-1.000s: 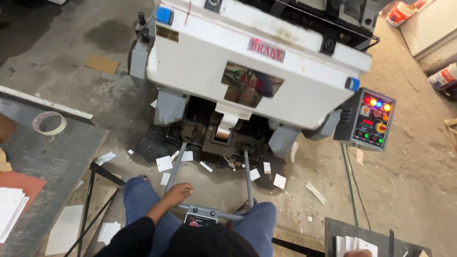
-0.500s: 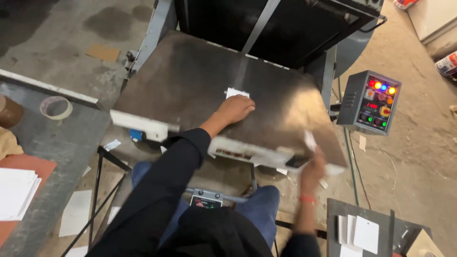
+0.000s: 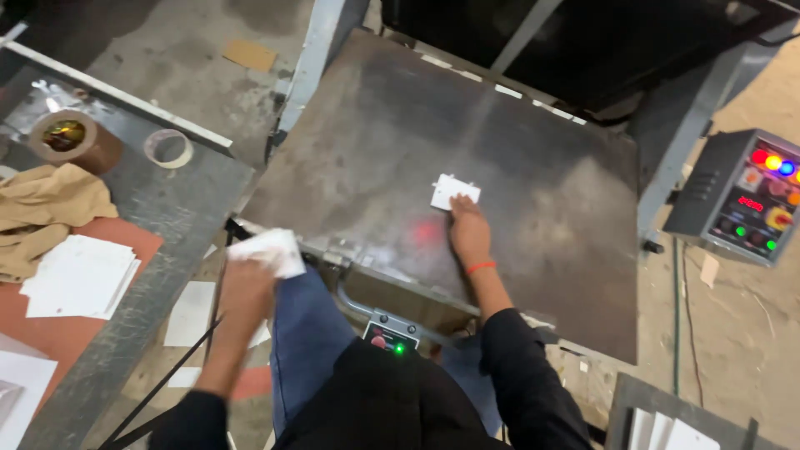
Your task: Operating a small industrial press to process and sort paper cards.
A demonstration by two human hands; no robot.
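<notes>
Right hand [image 3: 468, 229] is pressing its fingertips on a white card [image 3: 454, 190] at mid-frame on the metal platen [image 3: 375, 133] — thin, light, bendable, likely best pinched by an edge. Left hand [image 3: 250, 279], lower left, is gripping a white sheet [image 3: 267, 248].

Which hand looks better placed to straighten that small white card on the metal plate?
Probably the right hand: its fingers already touch the card. The left hand is off the plate, holding another white piece.
</notes>
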